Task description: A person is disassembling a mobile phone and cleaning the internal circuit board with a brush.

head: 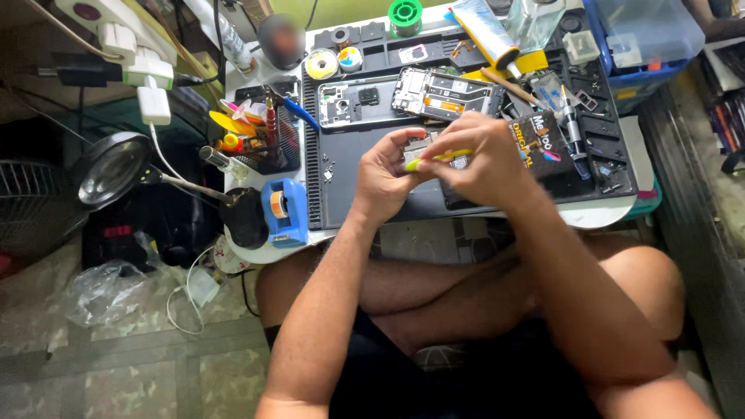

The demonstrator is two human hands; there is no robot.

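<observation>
Dark ridged work mat [372,203] on a small white table [601,213], both hands, left [382,180] and right [483,159], pinching a yellow-green tool [436,158].

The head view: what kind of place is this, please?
Probably a small phone repair bench, set low, at home or in a shop. An opened phone lies on a dark work mat, beside a magnifier lamp. Both hands grip a yellow tool.

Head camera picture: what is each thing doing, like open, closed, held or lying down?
Yellow tool: held in both hands.
Left hand: pinching the tool's tip.
Right hand: gripping the tool.
Opened phone: back off, lying flat.
Glue tube: capped, lying down.
Tape dispenser: upright.
</observation>
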